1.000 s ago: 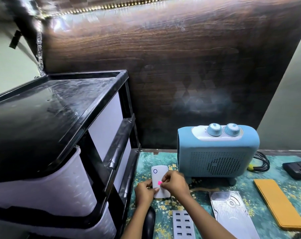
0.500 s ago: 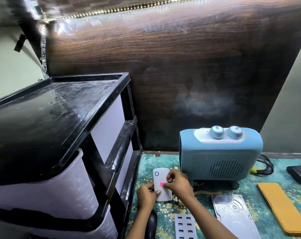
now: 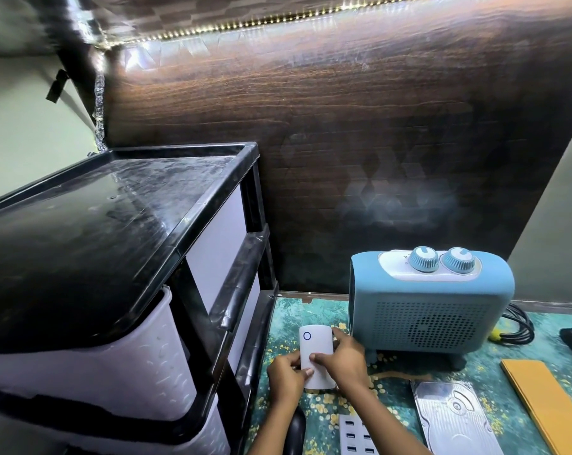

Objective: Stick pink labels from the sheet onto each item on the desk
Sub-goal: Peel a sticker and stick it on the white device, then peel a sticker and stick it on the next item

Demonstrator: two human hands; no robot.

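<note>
A small white device [image 3: 314, 346] with a blue ring near its top lies on the green patterned desk [image 3: 314, 310], left of the blue heater. My left hand [image 3: 286, 376] grips its lower left edge. My right hand [image 3: 343, 361] lies over its right side, the thumb pressing on the device's face. The pink label is hidden under that thumb. The label sheet is not in view.
A blue fan heater [image 3: 432, 310] with two knobs stands behind the hands. A black-and-white drawer unit [image 3: 114, 290] fills the left. A white USB hub [image 3: 356, 435], a metal hard drive [image 3: 455, 418], a yellow pad [image 3: 547, 402] and a black object [image 3: 296, 431] lie nearby.
The pink label, visible between my right fingers before, is now covered by my right thumb pressing on the device. The camera has drifted slightly.
</note>
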